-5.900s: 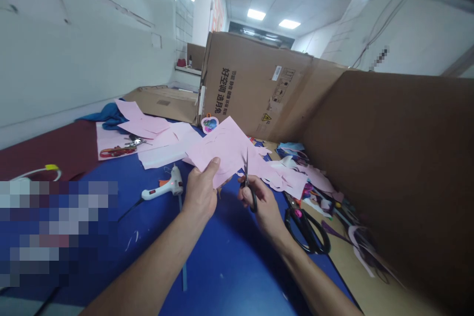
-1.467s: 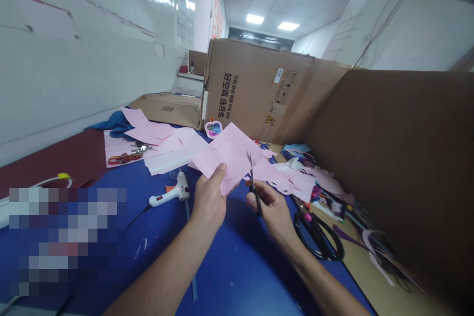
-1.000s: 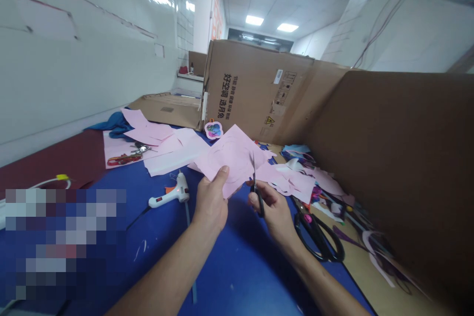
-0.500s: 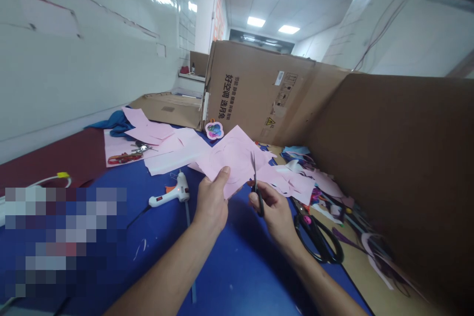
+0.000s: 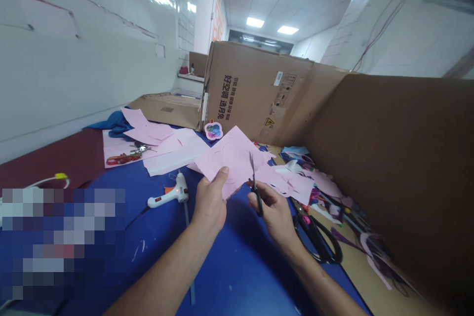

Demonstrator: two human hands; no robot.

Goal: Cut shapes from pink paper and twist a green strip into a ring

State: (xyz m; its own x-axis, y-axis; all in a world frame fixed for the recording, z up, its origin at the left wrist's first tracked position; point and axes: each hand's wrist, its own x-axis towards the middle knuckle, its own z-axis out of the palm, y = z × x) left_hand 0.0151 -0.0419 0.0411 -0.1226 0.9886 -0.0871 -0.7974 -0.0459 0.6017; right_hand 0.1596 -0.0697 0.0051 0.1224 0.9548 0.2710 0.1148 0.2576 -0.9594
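Note:
My left hand (image 5: 212, 196) pinches the lower corner of a pink sheet (image 5: 231, 155), thumb on top. Faint curved outlines are drawn on the sheet, which is held up above the blue table. In my right hand (image 5: 272, 207) is a small pair of scissors with black handles (image 5: 256, 195). Their narrow blades point upward at the sheet's right edge; whether they touch it I cannot tell. The fingertips of my left hand are hidden under the sheet.
A white glue gun (image 5: 172, 193) lies left of my hands, and large black scissors (image 5: 318, 237) lie to the right. Pink scraps (image 5: 292, 185) and keys (image 5: 139, 148) are spread about. A cardboard box (image 5: 252, 89) walls off the back and right. A flower-shaped piece (image 5: 214, 130) stands against it.
Almost nothing differs. Both hands, the pink sheet and the scissors keep nearly the same place, while the whole view has shifted very slightly.

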